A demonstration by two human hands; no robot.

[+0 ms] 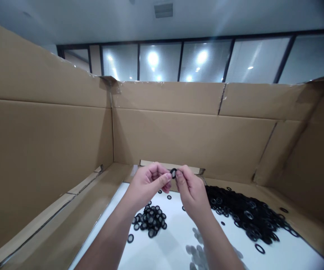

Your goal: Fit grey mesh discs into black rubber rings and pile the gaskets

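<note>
So I had one small black ring point(173, 173) up in front of me, held above the far edge of the white bench point(175, 240), with the back cardboard wall point(178, 138) behind it. My left hand point(152, 180) had its grip closed down to a pinch, thumb and fingertips on the ring's left side. My right hand point(191, 187) had a matching pinch on the right side, thumb against finger, so no real gap in either grip. The ring's middle looked pale, but honestly I couldn't tell if a disc was properly seated in there.

As for progress, I'd say part way, with plenty left. Toward the left edge of the bench sat a modest pile of rings with grey centres point(150, 219), which I'd count as the done lot. Along the right edge was a way bigger heap of black rings point(246, 212), lots of them plainly open in the middle, so I'd call those left to do. A cluster of loose grey discs point(198, 255) lay at the near edge, partly hidden by my right forearm, so no idea how many.
</note>
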